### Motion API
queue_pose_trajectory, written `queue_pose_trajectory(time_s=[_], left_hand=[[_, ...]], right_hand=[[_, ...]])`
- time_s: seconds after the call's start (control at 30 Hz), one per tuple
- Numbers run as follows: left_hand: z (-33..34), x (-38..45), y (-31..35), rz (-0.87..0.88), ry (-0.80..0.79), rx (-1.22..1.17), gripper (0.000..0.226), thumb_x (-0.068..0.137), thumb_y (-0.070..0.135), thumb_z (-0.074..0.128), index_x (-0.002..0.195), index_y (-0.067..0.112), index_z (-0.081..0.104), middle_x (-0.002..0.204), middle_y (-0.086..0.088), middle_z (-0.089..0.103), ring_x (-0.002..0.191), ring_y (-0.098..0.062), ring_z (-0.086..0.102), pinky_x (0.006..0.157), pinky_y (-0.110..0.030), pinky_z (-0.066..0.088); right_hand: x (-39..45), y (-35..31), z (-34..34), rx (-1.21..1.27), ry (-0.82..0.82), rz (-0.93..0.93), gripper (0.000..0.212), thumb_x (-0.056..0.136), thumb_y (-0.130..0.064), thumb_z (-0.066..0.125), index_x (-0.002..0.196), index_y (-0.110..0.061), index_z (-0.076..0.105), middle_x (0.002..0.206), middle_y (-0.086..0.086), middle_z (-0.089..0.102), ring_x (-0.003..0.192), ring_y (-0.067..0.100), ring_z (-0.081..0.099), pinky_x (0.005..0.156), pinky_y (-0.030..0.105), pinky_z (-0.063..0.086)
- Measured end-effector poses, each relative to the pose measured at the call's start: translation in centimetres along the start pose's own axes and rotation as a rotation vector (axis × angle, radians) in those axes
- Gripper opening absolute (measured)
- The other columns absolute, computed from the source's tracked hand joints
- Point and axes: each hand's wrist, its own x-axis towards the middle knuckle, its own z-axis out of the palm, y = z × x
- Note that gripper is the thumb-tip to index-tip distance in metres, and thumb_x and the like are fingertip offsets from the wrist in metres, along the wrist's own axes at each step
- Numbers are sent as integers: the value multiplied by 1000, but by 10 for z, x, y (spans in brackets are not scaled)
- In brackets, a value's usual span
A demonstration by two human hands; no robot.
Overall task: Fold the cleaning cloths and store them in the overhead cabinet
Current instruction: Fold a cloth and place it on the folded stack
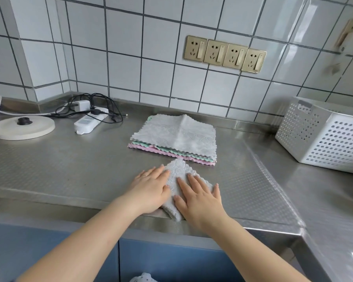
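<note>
Both hands lie flat with fingers straight and spread, pressing down, gripping nothing: the left hand (151,188) covers the left side of the small folded grey cloth (179,176) and the right hand (200,198) covers its right side, so the cloth sits directly under the fingers (192,181), with only its far corner and near corner showing past them. That near corner reaches the front edge of the steel counter (69,159), and I'd say that is the weak spot: if the palms slide toward the body while smoothing, the cloth could slip off the edge, or the fold could spring open once the pressure lifts, since the fabric looks plush. The far corner points at the stack of unfolded cloths (173,137), just beyond the folded one and nearly touching it; a careless sweep could ruffle that stack. Well to the right of the stack stands a white perforated basket (324,137); well to its left, a power strip (90,123) and a round kettle base (22,127). No overhead cabinet shows.
</note>
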Motion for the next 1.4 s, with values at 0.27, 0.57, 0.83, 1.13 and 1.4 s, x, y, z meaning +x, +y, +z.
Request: queue_pose_trajectory(time_s=[0.27, 0.57, 0.83, 1.13, 1.4], left_hand=[[-22, -1, 1, -38, 6, 74, 51, 92, 45, 41, 139, 23, 38, 145, -7, 41, 132, -27, 37, 105, -35, 34], [-34, 9, 6, -93, -70, -448, 54, 85, 24, 65, 136, 23, 46, 139, -3, 49, 126, -13, 48, 96, -20, 36], [-21, 27, 30, -36, 62, -891, 60, 85, 7, 63, 137, 28, 44, 141, 4, 41, 129, -11, 41, 99, -22, 34], [-8, 130, 125, 114, 55, -823, 70, 84, -1, 52, 144, 27, 30, 140, 1, 40, 89, -15, 54, 81, -21, 45], [17, 208, 175, 170, 42, -574, 53, 90, -1, 44, 140, 17, 40, 154, -1, 19, 129, -22, 42, 104, -18, 28]], right_hand=[[-26, 18, -46, -162, -44, 93, 53, 87, -63, 34, 122, -28, 53, 131, 0, 49, 124, 22, 45, 100, 43, 33], [-27, 39, -37, 258, 93, 145, 53, 88, -42, 56, 138, -34, 38, 122, -2, 50, 105, 17, 56, 84, 28, 45], [-6, 85, -38, 915, 295, 286, 43, 87, -9, 60, 123, -32, 58, 85, 6, 58, 54, 12, 45, 47, 13, 34], [20, 193, -65, 737, 390, 481, 46, 85, -3, 48, 124, -23, 61, 105, 5, 65, 79, 12, 61, 57, 12, 43], [62, 261, -72, 512, 415, 499, 38, 86, 1, 46, 120, -5, 64, 126, 7, 57, 113, 23, 56, 83, 23, 42]])
